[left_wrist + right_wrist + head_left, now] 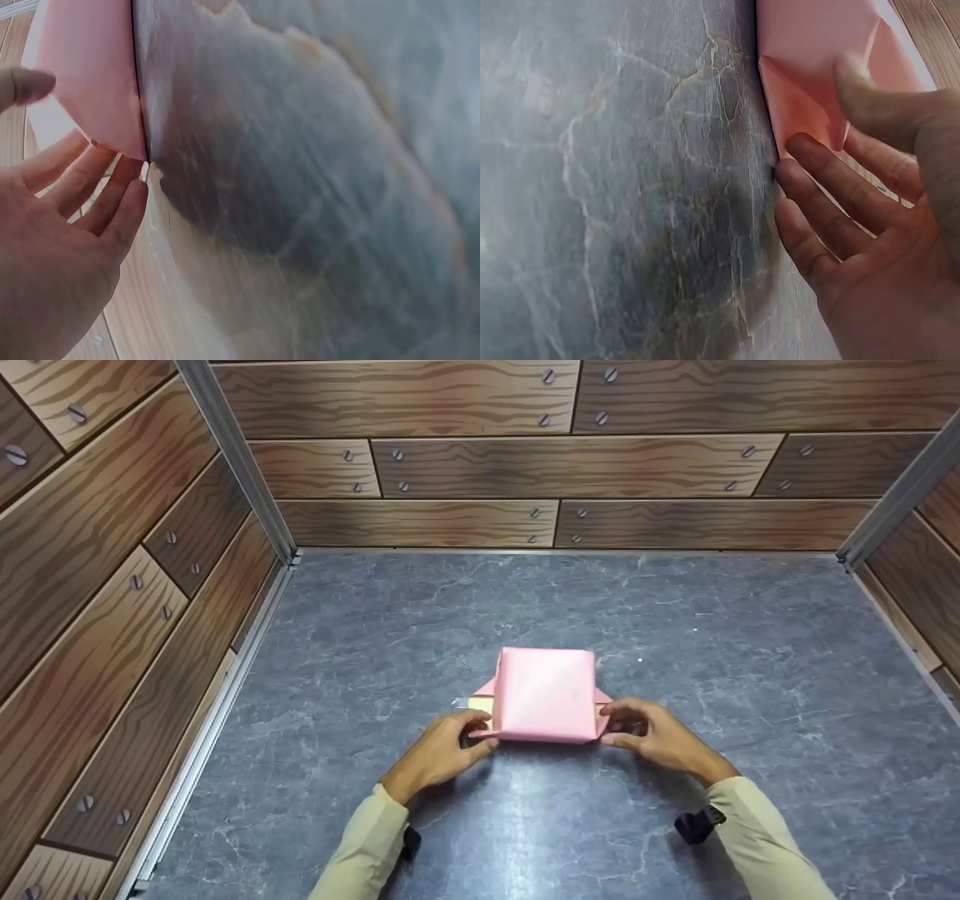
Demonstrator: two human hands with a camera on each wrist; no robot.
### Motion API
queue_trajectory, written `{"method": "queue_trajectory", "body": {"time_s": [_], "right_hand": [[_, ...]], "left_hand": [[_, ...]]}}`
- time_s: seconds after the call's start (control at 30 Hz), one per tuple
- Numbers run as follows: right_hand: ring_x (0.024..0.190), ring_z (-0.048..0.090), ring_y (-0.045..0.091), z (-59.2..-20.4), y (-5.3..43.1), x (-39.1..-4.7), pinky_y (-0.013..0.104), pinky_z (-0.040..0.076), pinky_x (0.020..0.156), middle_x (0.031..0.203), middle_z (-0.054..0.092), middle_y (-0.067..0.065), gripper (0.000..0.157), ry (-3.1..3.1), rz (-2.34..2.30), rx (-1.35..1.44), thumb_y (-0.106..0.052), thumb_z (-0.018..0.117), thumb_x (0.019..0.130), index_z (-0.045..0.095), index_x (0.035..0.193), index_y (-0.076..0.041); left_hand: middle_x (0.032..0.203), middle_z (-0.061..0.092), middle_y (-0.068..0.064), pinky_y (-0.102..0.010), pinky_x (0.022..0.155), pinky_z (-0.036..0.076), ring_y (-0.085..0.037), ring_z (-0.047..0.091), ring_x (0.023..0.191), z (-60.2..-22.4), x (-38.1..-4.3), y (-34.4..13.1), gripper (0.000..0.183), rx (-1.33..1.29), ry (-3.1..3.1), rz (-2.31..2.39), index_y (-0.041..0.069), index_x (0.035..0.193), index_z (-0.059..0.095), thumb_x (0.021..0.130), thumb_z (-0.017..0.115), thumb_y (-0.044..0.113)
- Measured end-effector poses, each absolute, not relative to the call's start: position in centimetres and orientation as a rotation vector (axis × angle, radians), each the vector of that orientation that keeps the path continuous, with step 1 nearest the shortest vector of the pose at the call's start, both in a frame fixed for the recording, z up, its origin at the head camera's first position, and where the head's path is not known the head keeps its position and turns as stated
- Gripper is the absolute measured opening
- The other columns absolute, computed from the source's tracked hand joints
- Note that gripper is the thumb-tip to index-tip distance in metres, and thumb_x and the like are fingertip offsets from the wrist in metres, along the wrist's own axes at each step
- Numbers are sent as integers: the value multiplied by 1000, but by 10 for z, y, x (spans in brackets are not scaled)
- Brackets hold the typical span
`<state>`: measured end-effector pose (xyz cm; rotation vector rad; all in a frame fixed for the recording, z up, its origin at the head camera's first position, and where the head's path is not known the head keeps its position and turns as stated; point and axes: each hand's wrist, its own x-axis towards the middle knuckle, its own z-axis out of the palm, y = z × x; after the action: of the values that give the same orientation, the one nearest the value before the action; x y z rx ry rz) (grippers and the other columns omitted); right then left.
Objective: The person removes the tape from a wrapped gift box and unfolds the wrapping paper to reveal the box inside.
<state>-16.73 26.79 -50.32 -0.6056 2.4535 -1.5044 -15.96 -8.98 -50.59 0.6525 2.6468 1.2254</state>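
Note:
A box wrapped in pink paper sits on the grey marbled surface in the head view. Paper flaps stick out from its left and right ends, and a pale yellow patch shows at the left one. At the near left corner my left hand touches the flap with its fingertips, the thumb apart from them. My right hand is at the opposite end, its extended fingers against the folded flap. Its thumb overlaps the pink paper in the right wrist view.
A small clear strip juts out left of the box. Wood-patterned walls with metal edging enclose the surface at the back and sides. Tiny white specks lie right of the box. A dark wrist device hangs at the right sleeve.

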Motion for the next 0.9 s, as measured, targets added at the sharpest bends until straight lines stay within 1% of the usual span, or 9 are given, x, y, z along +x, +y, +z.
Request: {"method": "queue_trajectory", "body": {"time_s": [0.1, 0.23, 0.37, 0.43, 0.5, 0.6, 0.73, 0.8, 0.9], "right_hand": [[91, 67, 17, -504, 269, -166, 26, 57, 81, 102, 70, 18, 39, 2455, -1505, -600, -7, 79, 87, 63, 118, 10], [92, 66, 24, -502, 270, -164, 27, 57, 80, 105, 68, 20, 31, 2498, -1501, -639, -6, 81, 84, 67, 109, 6], [111, 62, 37, -499, 270, -162, 40, 53, 94, 120, 64, 21, 25, 2600, -1447, -673, -9, 86, 80, 71, 98, -2], [119, 58, 40, -498, 270, -162, 47, 47, 102, 126, 62, 19, 22, 2647, -1407, -681, -11, 88, 78, 72, 94, -8], [121, 57, 38, -498, 269, -162, 51, 42, 106, 124, 64, 16, 20, 2666, -1377, -701, -10, 87, 78, 72, 92, -10], [113, 61, 29, -499, 270, -160, 42, 44, 105, 115, 70, 13, 16, 2670, -1322, -762, -4, 82, 81, 73, 94, -8], [92, 65, 15, -498, 269, -157, 30, 52, 87, 95, 73, 7, 10, 2643, -1274, -827, -3, 75, 88, 75, 99, -2], [87, 64, 11, -496, 268, -157, 31, 51, 83, 89, 73, 3, 8, 2656, -1248, -833, -6, 73, 91, 76, 97, -2], [84, 62, 9, -494, 267, -155, 33, 50, 80, 85, 72, -2, 10, 2672, -1204, -801, -14, 72, 94, 77, 95, -5]], "left_hand": [[118, 69, -5, -36, 94, 52, -13, 63, 101, -506, -159, -89, 51, 652, 2612, 1235, 5, 133, 64, 97, 68, 41], [121, 69, -9, -37, 96, 52, -14, 63, 103, -506, -159, -89, 55, 675, 2560, 1274, 2, 135, 62, 95, 71, 39], [124, 66, -11, -38, 98, 51, -17, 61, 106, -507, -158, -90, 61, 686, 2542, 1257, -2, 136, 60, 91, 76, 35], [121, 65, -10, -37, 96, 51, -17, 60, 105, -507, -157, -91, 62, 688, 2543, 1233, -2, 136, 59, 89, 79, 33], [116, 65, -7, -34, 92, 51, -16, 60, 101, -507, -156, -92, 57, 702, 2533, 1226, -1, 133, 62, 88, 81, 28], [101, 63, -1, -30, 83, 51, -14, 58, 92, -507, -155, -93, 41, 759, 2518, 1227, 4, 121, 69, 86, 82, 19], [91, 64, 1, -28, 80, 52, -14, 59, 86, -506, -152, -95, 24, 844, 2483, 1234, 5, 108, 73, 86, 81, 8], [93, 68, -1, -31, 84, 55, -16, 63, 88, -505, -149, -97, 21, 878, 2462, 1227, 2, 107, 74, 86, 77, 2], [100, 72, -4, -33, 91, 54, -17, 65, 96, -503, -146, -101, 23, 884, 2454, 1185, 3, 104, 77, 86, 65, -5]]}}
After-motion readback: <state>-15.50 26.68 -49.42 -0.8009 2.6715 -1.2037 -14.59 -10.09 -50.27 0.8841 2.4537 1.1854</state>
